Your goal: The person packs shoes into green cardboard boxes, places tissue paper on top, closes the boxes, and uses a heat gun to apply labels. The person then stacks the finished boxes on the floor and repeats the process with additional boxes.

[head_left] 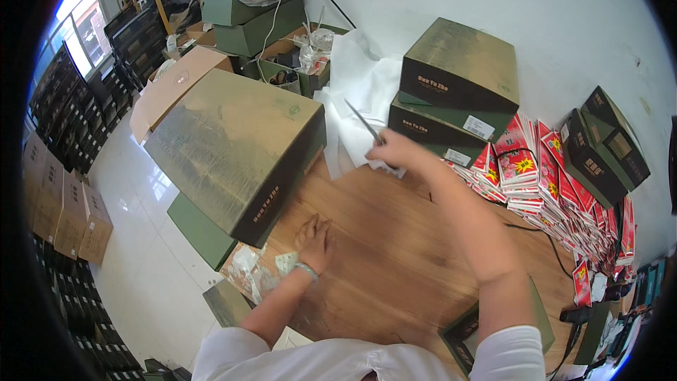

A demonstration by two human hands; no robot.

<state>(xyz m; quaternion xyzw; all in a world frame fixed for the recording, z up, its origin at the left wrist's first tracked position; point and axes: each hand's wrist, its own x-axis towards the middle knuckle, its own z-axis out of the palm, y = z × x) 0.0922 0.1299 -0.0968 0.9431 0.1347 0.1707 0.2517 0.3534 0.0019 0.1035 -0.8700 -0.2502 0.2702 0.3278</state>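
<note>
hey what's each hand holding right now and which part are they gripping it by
The right hand grips a thin metal tool, maybe scissors, by its lower end; the point sticks up-left. The left hand holds nothing, resting flat on the wooden table.

Dark green boxes (451, 92), red packets (543, 183)

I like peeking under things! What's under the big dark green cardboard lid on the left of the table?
A flat green cardboard piece pokes out beneath the big dark green cardboard lid, above the wooden table. Anything deeper under it is covered.
</note>
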